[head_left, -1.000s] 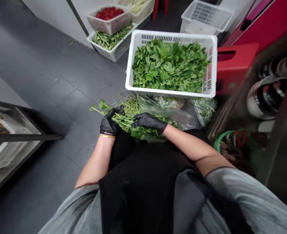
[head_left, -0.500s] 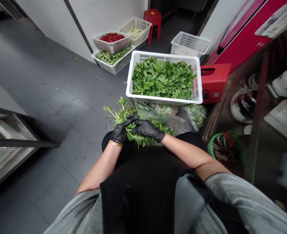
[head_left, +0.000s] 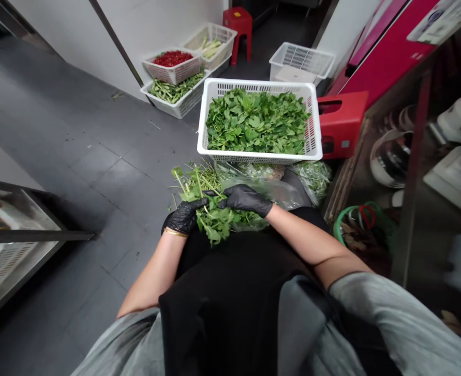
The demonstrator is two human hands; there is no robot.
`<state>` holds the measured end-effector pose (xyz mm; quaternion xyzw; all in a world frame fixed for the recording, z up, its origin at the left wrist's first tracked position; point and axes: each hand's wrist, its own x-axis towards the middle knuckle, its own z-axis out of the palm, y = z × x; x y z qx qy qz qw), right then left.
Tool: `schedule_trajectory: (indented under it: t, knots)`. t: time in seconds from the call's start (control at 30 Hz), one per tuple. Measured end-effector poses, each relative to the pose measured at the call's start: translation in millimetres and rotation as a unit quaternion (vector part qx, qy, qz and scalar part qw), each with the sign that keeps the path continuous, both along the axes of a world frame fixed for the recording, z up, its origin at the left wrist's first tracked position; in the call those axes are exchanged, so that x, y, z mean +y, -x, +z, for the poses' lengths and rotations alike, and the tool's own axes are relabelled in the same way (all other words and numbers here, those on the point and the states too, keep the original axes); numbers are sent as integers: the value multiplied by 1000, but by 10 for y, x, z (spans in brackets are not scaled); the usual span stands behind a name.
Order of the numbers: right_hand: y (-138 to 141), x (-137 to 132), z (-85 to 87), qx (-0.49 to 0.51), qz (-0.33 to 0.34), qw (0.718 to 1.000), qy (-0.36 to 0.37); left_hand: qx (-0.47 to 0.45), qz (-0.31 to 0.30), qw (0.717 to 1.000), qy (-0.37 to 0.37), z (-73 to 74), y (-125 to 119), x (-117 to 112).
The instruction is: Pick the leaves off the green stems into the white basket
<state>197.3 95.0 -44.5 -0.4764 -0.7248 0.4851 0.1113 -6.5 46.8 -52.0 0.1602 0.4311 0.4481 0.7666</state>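
Note:
Both my hands wear black gloves and meet low in front of my lap. My left hand point(head_left: 184, 215) is closed around a bunch of leafy greens point(head_left: 218, 222), whose leaves hang toward my lap. At the right side of the bunch, my right hand point(head_left: 248, 199) pinches greens between thumb and fingers; the exact stems in its grip are hidden. Beyond my left hand lies a heap of thin green stems point(head_left: 204, 177). Past my hands a white plastic basket point(head_left: 259, 156) holds many picked green leaves point(head_left: 257, 122). A clear plastic bag point(head_left: 283, 190) with greens lies below it.
White baskets of red chillies point(head_left: 173, 58), green beans point(head_left: 175, 91) and pale stalks point(head_left: 212, 48) stand by the wall, near a red stool point(head_left: 238, 26). Another red stool point(head_left: 343, 122) lies right of the leaf basket. A green bucket point(head_left: 342, 219) and metal shelving point(head_left: 404, 224) stand at right.
My hands have drawn apart a little, the left moving left and the right moving right. More of the leafy bunch now shows between them. The view has shifted slightly.

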Motion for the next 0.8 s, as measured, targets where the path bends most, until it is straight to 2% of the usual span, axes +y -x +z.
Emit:
schedule_trajectory:
  t: [0.07,0.13,0.2,0.27,0.4,0.47,0.6,0.7,0.8]
  knots:
    - [-183,44,-14,50,-48,995,75,14,26,1000,2,-19,149,22]
    - [-289,68,-18,148,-99,976,125,30,63,998,-6,-44,245,67]
    - [-281,86,-23,247,-147,948,138,60,83,994,-26,-64,251,105]
    - [-183,108,-31,306,-178,926,133,113,72,989,-57,-68,182,116]
    - [69,131,-45,338,-218,907,123,230,8,968,-105,-57,-2,77]
    - [153,104,-59,345,-228,901,131,229,-16,968,-100,-65,-72,63]
    - [204,9,-78,358,-213,892,176,180,29,977,-107,-90,-166,77]
    - [74,105,-15,357,-219,895,156,175,30,979,-98,-62,-155,107]
    - [-281,544,137,364,-277,887,65,158,-1,985,-71,-10,-63,142]
